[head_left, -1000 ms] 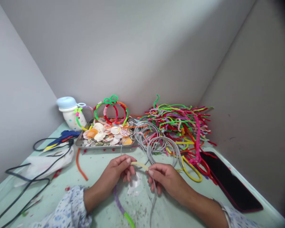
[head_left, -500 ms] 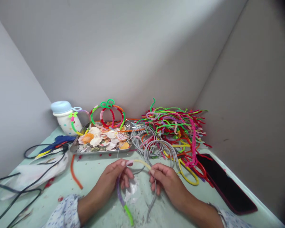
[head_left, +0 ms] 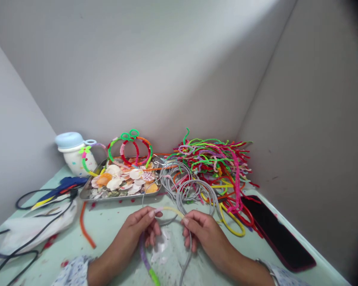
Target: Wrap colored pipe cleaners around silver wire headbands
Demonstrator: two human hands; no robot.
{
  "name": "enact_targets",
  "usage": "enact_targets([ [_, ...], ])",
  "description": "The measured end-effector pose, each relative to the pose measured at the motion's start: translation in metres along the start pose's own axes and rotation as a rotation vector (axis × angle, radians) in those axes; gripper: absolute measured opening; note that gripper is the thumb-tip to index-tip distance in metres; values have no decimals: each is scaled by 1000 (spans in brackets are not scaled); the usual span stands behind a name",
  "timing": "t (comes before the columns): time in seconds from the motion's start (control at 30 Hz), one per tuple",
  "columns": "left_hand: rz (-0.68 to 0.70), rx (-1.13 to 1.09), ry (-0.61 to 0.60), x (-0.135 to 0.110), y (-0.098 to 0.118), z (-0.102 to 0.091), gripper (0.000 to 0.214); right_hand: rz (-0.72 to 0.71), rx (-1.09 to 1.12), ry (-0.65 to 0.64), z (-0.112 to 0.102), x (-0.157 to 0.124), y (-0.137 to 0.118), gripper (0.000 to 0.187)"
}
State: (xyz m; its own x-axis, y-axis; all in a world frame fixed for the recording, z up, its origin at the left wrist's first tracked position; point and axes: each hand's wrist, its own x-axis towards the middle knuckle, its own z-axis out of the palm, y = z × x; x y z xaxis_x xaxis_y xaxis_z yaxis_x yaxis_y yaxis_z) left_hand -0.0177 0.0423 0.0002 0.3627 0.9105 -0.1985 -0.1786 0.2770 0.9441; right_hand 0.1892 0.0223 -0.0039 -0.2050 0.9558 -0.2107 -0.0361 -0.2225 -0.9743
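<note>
Between my two hands runs a curved grey wire wrapped in fuzzy pipe cleaner (head_left: 171,209), pale yellow and pink at the top of the arc. My left hand (head_left: 134,230) pinches the pink stretch between thumb and forefinger; below it hangs a purple part (head_left: 144,254) ending in bright green. At the yellow end, my right hand (head_left: 207,234) pinches with thumb and forefinger, and a bare grey wire tail (head_left: 185,266) drops beneath it. Just behind the hands lie coils of grey wire (head_left: 193,184).
A metal tray (head_left: 119,198) of seashells (head_left: 115,182) carries finished pipe-cleaner rings (head_left: 151,147). A heap of pipe cleaners (head_left: 214,153) is at back right. Also around are a phone-like black slab (head_left: 280,234), a lidded bottle (head_left: 80,161), pliers-like blue handles (head_left: 67,184), a plastic bag (head_left: 41,226) and black cable (head_left: 20,246).
The whole view has shifted, so everything sits slightly further left and lower. Both hands keep the same pinch on the wrapped wire, with little visible change between them.
</note>
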Motion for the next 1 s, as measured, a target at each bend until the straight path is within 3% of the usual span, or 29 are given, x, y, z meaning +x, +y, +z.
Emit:
enact_targets([
  [0.43,0,-89,41,-2,3,1,33,-13,55,-3,-8,1,-12,37],
  [0.73,22,-107,47,1,2,-1,35,4,-76,-19,-7,0,-16,29],
  [1.0,4,-82,43,-1,2,-1,29,-63,-213,-85,-13,-1,-16,19],
])
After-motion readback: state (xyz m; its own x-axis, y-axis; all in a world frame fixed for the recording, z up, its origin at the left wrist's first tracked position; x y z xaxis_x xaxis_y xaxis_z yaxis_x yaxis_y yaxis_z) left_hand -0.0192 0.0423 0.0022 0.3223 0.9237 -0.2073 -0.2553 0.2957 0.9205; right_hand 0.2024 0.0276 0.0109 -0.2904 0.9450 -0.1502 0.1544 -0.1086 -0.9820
